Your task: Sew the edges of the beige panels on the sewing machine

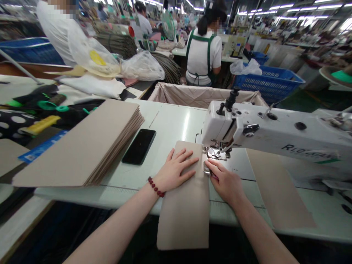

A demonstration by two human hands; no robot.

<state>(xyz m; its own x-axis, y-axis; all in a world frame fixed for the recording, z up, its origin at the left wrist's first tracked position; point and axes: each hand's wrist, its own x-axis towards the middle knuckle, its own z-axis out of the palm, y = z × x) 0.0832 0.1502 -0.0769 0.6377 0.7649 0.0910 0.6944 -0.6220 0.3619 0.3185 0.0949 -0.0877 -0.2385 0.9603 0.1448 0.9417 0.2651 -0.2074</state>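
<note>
A long beige panel lies on the sewing table, its near end hanging over the front edge. Its right edge runs beside the needle area of a white sewing machine. My left hand rests flat on the panel with fingers spread. At the panel's right edge, my right hand is closed around a small metal-tipped tool, mostly hidden by the fingers. The tool's tip is just in front of the metal presser foot.
A stack of beige panels and a black phone lie to the left. Another beige piece sits under the machine arm. Behind the table are a cloth-lined bin, a blue crate and a seated co-worker.
</note>
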